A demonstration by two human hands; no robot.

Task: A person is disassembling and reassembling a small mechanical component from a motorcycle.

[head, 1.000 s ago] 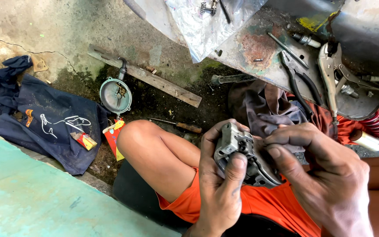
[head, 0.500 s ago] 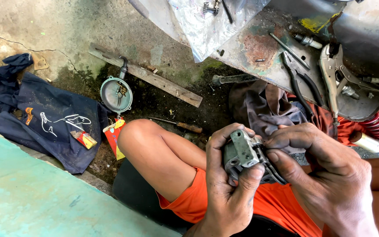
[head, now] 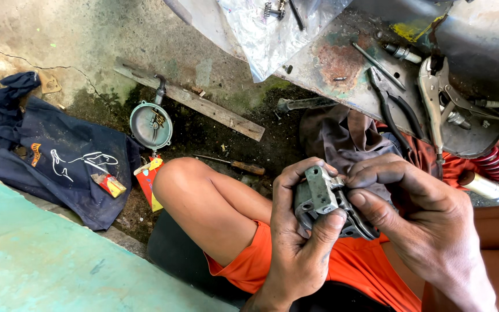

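Metal part point(head: 319, 196) tilted since earlier; left hand point(head: 298, 242) grip clamps it, right hand point(head: 417, 214) fingertips pinch top; underside hidden.

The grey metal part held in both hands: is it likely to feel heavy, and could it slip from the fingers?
The grey metal part looks like solid cast metal, so it is probably stiff and heavy for its size. The left hand and right hand look dark and grimy, perhaps oily, so it may be slippery. Its blocky, uneven shape should keep it from rolling.
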